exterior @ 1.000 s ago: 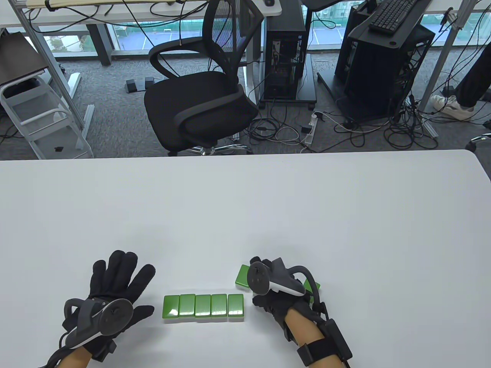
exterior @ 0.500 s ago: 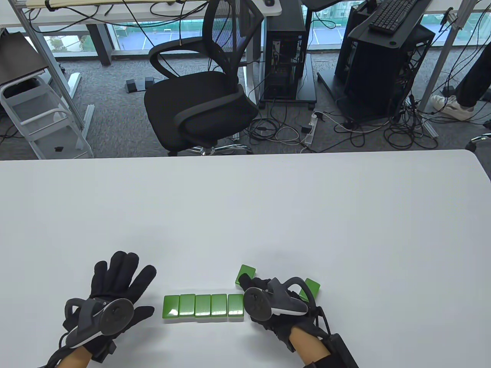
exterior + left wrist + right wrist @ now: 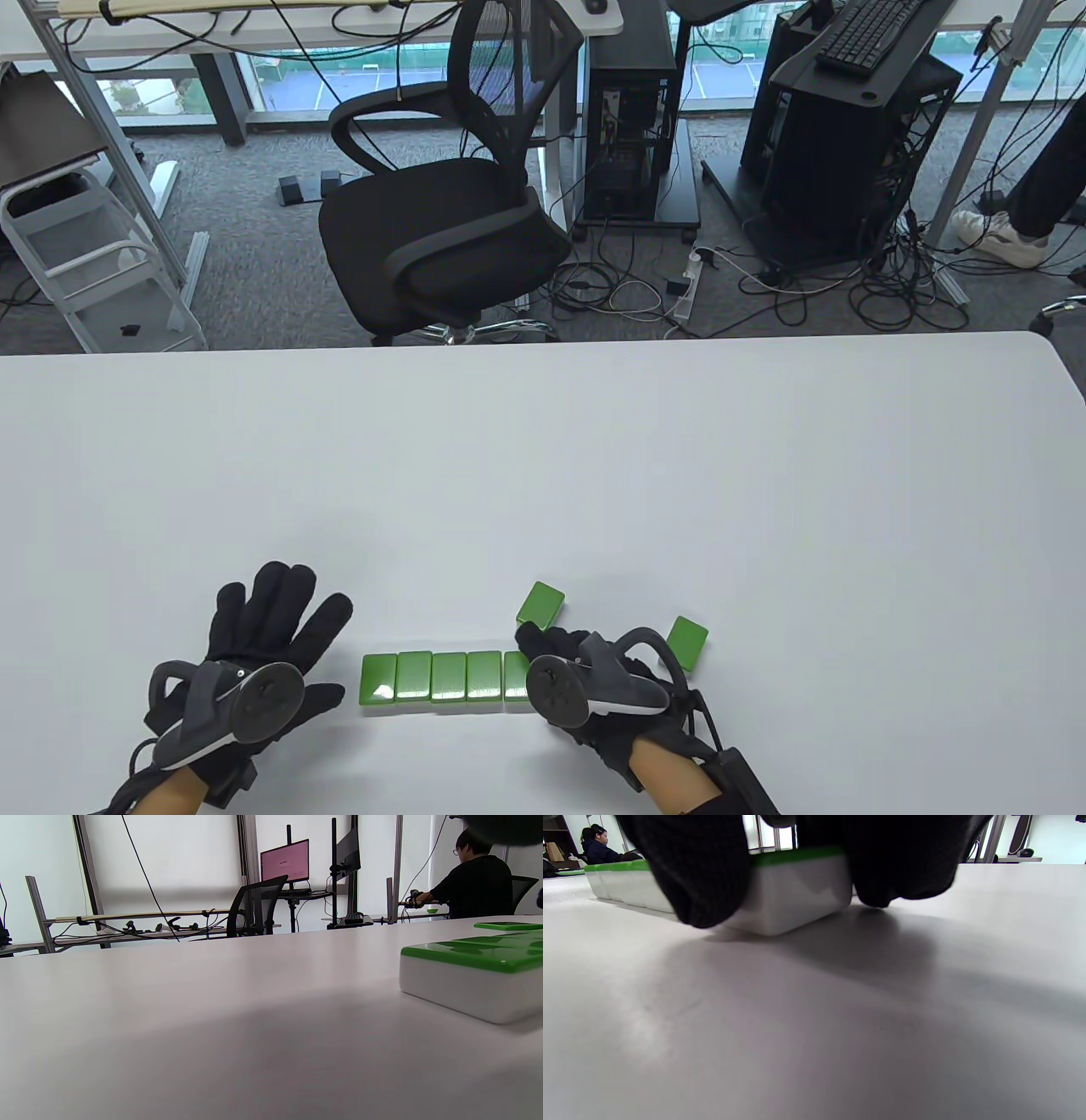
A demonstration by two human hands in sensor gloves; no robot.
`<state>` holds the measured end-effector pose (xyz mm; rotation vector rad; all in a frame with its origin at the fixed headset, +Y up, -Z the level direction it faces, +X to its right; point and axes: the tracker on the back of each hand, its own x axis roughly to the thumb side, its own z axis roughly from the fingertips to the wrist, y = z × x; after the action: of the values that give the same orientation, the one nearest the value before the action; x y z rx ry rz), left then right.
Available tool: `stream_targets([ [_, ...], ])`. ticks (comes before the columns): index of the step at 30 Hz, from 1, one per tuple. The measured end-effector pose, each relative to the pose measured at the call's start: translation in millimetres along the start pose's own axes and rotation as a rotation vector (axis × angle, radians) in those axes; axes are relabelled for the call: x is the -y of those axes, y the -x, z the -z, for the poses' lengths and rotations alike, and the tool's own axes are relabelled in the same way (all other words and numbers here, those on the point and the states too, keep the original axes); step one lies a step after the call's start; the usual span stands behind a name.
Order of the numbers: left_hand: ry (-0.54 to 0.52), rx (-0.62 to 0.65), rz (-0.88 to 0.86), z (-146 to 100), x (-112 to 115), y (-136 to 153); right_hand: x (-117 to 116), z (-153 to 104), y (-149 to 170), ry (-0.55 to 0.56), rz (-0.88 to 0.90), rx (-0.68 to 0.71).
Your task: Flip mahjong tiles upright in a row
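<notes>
Five green-backed mahjong tiles (image 3: 433, 677) lie flat, side by side in a row near the table's front edge. My right hand (image 3: 534, 658) is over the row's right end. In the right wrist view its fingertips (image 3: 700, 878) press both sides of the end tile (image 3: 793, 895), which lies flat on the table. Two loose green tiles lie flat behind it, one (image 3: 540, 603) at the left and one (image 3: 687, 641) at the right. My left hand (image 3: 293, 632) rests open and flat left of the row, touching no tile. The row's left tile (image 3: 471, 980) shows in the left wrist view.
The white table (image 3: 543, 475) stretches far behind the tiles. A black office chair (image 3: 441, 221) and computer racks stand on the floor beyond the table's far edge.
My right hand has moved left and toward the front edge, from over the loose tiles to the right end of the row. Both loose tiles are now uncovered. My left hand has barely moved.
</notes>
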<state>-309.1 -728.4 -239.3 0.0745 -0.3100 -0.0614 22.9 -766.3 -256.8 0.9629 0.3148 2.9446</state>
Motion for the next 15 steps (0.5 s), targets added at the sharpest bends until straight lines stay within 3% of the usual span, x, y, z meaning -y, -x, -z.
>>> stream_targets([
  [7, 0.016, -0.002, 0.0, 0, -1, -1, 3, -1, 3, -0.01, 0.023, -0.018],
  [15, 0.033, -0.001, -0.004, 1, -1, -1, 57, 11, 15, 0.099, 0.1, -0.168],
])
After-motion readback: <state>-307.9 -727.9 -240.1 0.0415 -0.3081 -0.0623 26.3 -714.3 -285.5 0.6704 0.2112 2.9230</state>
